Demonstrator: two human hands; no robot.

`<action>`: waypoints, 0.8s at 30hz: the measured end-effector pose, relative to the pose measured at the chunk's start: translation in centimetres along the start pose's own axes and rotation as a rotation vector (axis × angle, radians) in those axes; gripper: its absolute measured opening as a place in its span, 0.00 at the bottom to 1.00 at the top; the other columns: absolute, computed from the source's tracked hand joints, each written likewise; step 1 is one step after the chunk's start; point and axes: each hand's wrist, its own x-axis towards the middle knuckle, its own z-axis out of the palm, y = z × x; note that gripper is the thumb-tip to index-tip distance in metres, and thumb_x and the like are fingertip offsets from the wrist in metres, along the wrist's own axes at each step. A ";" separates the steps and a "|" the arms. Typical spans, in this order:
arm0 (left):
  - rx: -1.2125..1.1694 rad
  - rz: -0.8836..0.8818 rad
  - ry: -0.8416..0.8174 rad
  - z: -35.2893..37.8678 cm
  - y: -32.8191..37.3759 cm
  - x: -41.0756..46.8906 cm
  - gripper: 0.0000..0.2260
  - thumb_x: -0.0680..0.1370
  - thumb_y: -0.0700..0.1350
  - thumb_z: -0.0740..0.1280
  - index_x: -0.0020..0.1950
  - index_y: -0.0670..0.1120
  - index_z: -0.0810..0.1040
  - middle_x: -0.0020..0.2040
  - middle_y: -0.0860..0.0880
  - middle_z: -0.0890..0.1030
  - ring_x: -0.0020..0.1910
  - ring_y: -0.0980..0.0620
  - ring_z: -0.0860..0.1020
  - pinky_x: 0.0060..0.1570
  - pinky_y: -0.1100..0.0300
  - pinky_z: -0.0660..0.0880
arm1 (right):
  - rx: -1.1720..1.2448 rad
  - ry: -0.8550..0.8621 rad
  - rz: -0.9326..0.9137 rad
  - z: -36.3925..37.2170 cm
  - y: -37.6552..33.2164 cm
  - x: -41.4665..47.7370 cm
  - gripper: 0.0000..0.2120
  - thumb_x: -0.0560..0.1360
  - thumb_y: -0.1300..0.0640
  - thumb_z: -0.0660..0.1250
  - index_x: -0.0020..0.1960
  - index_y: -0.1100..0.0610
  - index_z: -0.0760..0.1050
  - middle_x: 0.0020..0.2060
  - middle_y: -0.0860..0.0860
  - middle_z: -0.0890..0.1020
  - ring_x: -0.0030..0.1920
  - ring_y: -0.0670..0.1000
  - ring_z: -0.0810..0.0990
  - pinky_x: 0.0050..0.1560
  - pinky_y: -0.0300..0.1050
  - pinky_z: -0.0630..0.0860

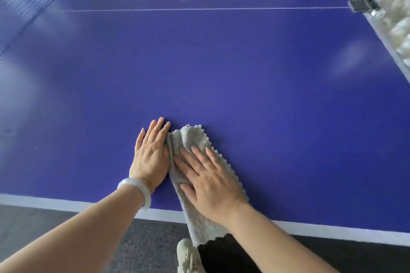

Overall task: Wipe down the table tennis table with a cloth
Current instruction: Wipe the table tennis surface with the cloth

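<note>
One cloth, one table (one left hand, one right hand)

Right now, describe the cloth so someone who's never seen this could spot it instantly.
Start at the blue table tennis table, then its white near edge stripe. A grey cloth drapes over that edge, pinned under the flat right hand. Its zigzag-cut fuzzy border marks it out.

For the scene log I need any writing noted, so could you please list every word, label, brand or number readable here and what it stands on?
No readable text anywhere.
The blue table, grey cloth, pale bracelet and shoe show no writing.
The net clamp and the white objects past the table's right edge are too blurred to tell.
</note>
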 end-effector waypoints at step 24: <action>-1.010 -0.452 -0.141 -7.4 -4.6 -3.8 0.14 0.78 0.36 0.62 0.54 0.51 0.82 0.53 0.49 0.85 0.53 0.54 0.81 0.56 0.64 0.74 | 0.561 0.028 0.100 -0.7 -9.7 -0.7 0.16 0.81 0.55 0.64 0.68 0.53 0.77 0.72 0.44 0.68 0.73 0.35 0.51 0.76 0.34 0.41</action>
